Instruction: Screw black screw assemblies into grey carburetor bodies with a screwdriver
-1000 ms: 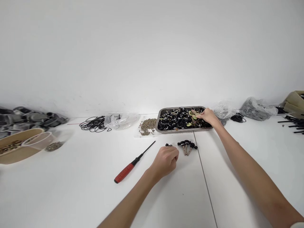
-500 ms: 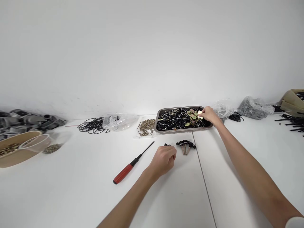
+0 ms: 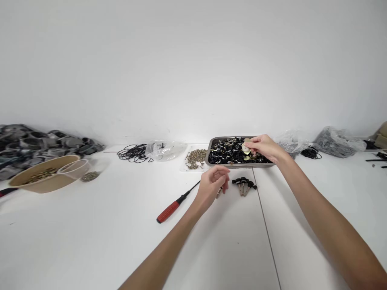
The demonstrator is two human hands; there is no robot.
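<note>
Above the right half of a metal tray (image 3: 238, 165), my right hand (image 3: 264, 147) pinches a round brass-coloured metal disc (image 3: 246, 149) between thumb and fingers. The tray holds many small black and metal parts (image 3: 225, 151). My left hand (image 3: 213, 183) is just in front of the tray, fingers curved but apart. Under its fingertips shows the metal shank (image 3: 219, 193) of a piece mostly hidden by the hand. To its right, three black-headed pieces with flat metal shanks (image 3: 243, 186) lie fanned out on the table. A red-handled screwdriver (image 3: 169, 211) lies left of that hand.
Small brass-coloured fasteners (image 3: 196, 158) lie on a sheet left of the tray. Black cords (image 3: 134, 153), plastic bags (image 3: 166, 150) and grey fittings (image 3: 45, 143) line the wall. A tan bowl (image 3: 51, 185) stands left; a bag of grey parts (image 3: 337, 141) lies right.
My right hand has moved left over the tray with the disc, which now faces the camera. My left hand's fingers have loosened from a closed grip. The view has shifted slightly left.
</note>
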